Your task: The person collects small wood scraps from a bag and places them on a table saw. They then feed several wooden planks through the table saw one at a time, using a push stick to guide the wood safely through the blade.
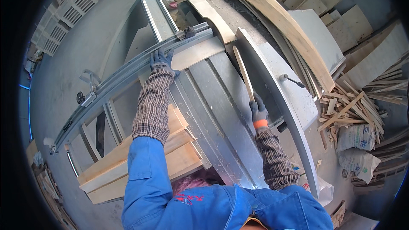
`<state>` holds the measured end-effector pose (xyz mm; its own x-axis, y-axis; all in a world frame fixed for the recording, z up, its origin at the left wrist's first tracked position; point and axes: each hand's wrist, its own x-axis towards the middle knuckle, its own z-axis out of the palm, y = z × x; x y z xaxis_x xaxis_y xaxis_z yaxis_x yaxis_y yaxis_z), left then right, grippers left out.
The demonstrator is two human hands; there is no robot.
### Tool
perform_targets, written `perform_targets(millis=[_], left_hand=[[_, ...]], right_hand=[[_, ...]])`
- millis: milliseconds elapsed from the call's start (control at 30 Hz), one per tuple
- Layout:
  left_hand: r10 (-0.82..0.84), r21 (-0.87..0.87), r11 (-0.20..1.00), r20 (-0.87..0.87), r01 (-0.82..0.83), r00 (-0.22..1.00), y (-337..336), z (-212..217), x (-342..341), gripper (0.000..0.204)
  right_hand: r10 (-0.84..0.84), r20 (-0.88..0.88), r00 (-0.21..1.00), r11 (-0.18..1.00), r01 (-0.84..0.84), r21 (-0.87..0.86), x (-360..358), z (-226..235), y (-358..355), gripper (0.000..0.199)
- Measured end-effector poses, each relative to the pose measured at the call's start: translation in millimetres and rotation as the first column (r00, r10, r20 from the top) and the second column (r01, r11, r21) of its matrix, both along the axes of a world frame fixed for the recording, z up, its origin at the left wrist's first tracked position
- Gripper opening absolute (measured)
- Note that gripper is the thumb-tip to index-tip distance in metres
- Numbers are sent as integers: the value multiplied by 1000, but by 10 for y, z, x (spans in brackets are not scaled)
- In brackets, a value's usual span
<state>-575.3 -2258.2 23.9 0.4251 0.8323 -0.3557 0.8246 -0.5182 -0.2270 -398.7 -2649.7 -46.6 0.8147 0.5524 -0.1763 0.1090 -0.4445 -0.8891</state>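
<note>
Head view: left hand (161,61) flat on pale plywood panel (197,53) at grey metal fence rail (128,76); right hand (258,110) closed around thin wooden offcut strip (243,73); cut looks done, strip not yet cleared off grey saw surface (221,102).

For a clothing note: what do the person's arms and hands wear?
Both hands wear dark blue-grey gloves: left hand, right hand, whose glove has an orange cuff. Brown checked sleeve covers run over both forearms, and above them come bright blue jacket sleeves.

Blue jacket (checked oversleeves), grey gloves.
</note>
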Motion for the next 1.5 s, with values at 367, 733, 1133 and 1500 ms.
perform_targets(millis=[367, 733, 1133, 1500], left_hand=[[22, 21, 1000, -5, -22, 1000, -464, -75, -28, 109], [240, 3, 967, 335, -255, 911, -1287, -456, -1009, 106], [345, -23, 906, 622, -424, 703, -1359, -1159, -1387, 80], [198, -70, 980, 431, -186, 880, -1366, -996, -679, 70]], right_hand=[[-1, -40, 999, 1000, 1, 3, -398, -46, -1067, 48], [-16, -72, 997, 1000, 16, 1, -487, -93, -1775, 48], [15, -18, 1000, 998, -14, 69, -500, -3, -1861, 47], [-27, -73, 997, 992, 36, 125, -276, -96, -1616, 46]])
